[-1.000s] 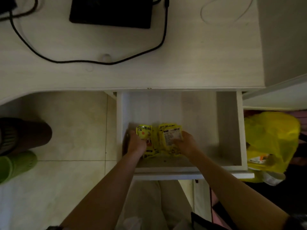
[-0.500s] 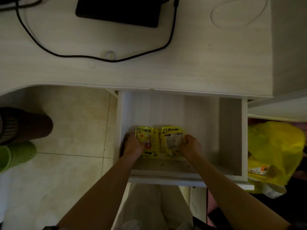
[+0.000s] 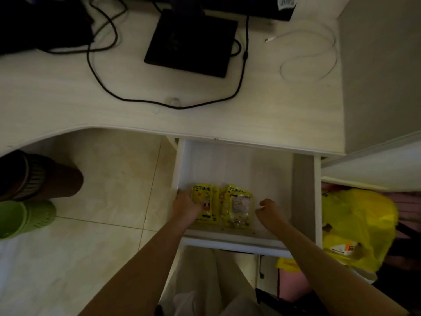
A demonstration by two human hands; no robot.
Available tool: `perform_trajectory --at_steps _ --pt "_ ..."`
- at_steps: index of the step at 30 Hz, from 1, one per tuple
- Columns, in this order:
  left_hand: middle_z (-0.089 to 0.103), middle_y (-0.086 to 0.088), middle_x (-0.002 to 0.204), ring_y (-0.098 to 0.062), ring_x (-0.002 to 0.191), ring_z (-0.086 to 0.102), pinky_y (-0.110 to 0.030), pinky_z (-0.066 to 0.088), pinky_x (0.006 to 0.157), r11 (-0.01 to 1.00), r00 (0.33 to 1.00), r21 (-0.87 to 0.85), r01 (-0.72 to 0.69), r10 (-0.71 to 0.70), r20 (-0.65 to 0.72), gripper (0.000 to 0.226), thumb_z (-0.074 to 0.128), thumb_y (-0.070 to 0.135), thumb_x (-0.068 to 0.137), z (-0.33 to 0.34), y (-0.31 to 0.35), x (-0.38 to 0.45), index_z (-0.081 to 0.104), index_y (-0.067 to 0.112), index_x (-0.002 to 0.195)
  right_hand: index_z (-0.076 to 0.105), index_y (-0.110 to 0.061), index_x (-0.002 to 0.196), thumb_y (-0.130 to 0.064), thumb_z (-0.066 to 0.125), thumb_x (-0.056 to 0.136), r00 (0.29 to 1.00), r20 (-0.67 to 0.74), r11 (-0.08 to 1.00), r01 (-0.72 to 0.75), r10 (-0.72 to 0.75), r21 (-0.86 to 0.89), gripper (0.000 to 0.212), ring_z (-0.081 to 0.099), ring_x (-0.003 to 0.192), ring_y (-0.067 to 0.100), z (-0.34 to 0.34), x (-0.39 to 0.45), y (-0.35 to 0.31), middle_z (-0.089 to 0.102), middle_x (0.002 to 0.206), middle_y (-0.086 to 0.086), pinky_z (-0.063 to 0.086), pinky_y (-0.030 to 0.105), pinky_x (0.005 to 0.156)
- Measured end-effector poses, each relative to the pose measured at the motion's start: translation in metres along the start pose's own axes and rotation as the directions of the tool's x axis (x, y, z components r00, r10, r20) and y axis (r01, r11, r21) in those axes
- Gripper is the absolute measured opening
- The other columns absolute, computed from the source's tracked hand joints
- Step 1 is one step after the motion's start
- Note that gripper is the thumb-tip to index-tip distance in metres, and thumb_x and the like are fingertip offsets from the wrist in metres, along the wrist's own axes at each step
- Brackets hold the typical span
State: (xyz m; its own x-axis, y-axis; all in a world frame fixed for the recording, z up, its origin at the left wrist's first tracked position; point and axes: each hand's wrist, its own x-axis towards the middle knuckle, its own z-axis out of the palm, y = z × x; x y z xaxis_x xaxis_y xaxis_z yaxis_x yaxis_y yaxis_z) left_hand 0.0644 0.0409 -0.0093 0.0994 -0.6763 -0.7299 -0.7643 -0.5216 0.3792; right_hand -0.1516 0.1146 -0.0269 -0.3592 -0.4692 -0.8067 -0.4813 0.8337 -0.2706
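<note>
A white drawer point(image 3: 227, 241) stands pulled out from under the desk. Two yellow snack packets lie side by side on its floor near the front. My left hand point(image 3: 185, 205) lies over the lower left part of the left packet point(image 3: 205, 192), fingers curled at its edge. My right hand point(image 3: 267, 209) hovers just right of the right packet point(image 3: 239, 204), apart from it, with loosely curled fingers holding nothing. The back half of the drawer holds nothing I can see.
The pale desk point(image 3: 273, 115) carries a black monitor base point(image 3: 191, 42), a black cable point(image 3: 173, 106) and a coiled white cable point(image 3: 307, 65). A yellow plastic bag point(image 3: 357, 224) sits right of the drawer. Another person's leg point(image 3: 45, 179) and green shoe point(image 3: 25, 217) stand on the tiled floor at left.
My right hand has let go of the right packet and drawn back to the right. My left hand stays on the left packet. The camera has tilted up the desk.
</note>
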Motion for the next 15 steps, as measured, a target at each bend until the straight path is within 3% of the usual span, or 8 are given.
perform_trajectory --at_steps 3,5,9,15 --pt "0.063 -0.01 0.109 -0.023 0.097 0.059 -0.028 0.043 0.076 0.993 0.992 -0.052 -0.109 0.106 -0.063 0.025 0.057 0.011 0.089 -0.016 -0.001 -0.026 0.056 0.01 0.114 0.047 -0.006 0.132 -0.014 0.045 0.093 0.996 -0.024 0.993 0.088 -0.09 -0.077 0.04 0.059 0.081 0.025 -0.012 -0.022 -0.016 0.063 0.114 0.019 0.047 0.027 0.066" --pt "0.065 -0.01 0.11 -0.024 0.097 0.06 -0.026 0.041 0.075 0.983 0.979 -0.073 -0.166 0.155 -0.131 0.028 0.056 0.011 0.089 -0.026 -0.005 -0.043 0.057 0.009 0.116 0.048 -0.007 0.13 -0.015 0.043 0.094 0.982 -0.043 0.974 0.176 -0.184 -0.145 0.037 0.062 0.09 0.027 -0.015 -0.038 -0.029 0.062 0.117 0.017 0.049 0.029 0.071" --pt "0.068 -0.012 0.106 -0.019 0.081 0.06 -0.027 0.045 0.069 0.971 0.955 -0.11 -0.212 0.182 -0.235 0.032 0.052 0.013 0.093 -0.044 -0.024 -0.07 0.054 0.01 0.124 0.05 -0.011 0.124 -0.022 0.043 0.095 0.906 -0.017 0.838 0.383 -0.422 -0.39 0.032 0.061 0.101 0.027 -0.009 -0.069 -0.057 0.062 0.116 0.01 0.051 0.033 0.082" --pt "0.065 -0.008 0.1 -0.016 0.08 0.059 -0.025 0.045 0.067 0.971 0.918 -0.075 -0.225 0.186 -0.35 0.028 0.05 0.016 0.095 -0.075 -0.075 -0.089 0.054 0.016 0.123 0.047 -0.013 0.124 -0.02 0.041 0.096 0.795 0.109 0.647 0.557 -0.596 -0.521 0.03 0.057 0.104 0.027 0.018 -0.108 -0.108 0.057 0.117 0.009 0.052 0.037 0.082"
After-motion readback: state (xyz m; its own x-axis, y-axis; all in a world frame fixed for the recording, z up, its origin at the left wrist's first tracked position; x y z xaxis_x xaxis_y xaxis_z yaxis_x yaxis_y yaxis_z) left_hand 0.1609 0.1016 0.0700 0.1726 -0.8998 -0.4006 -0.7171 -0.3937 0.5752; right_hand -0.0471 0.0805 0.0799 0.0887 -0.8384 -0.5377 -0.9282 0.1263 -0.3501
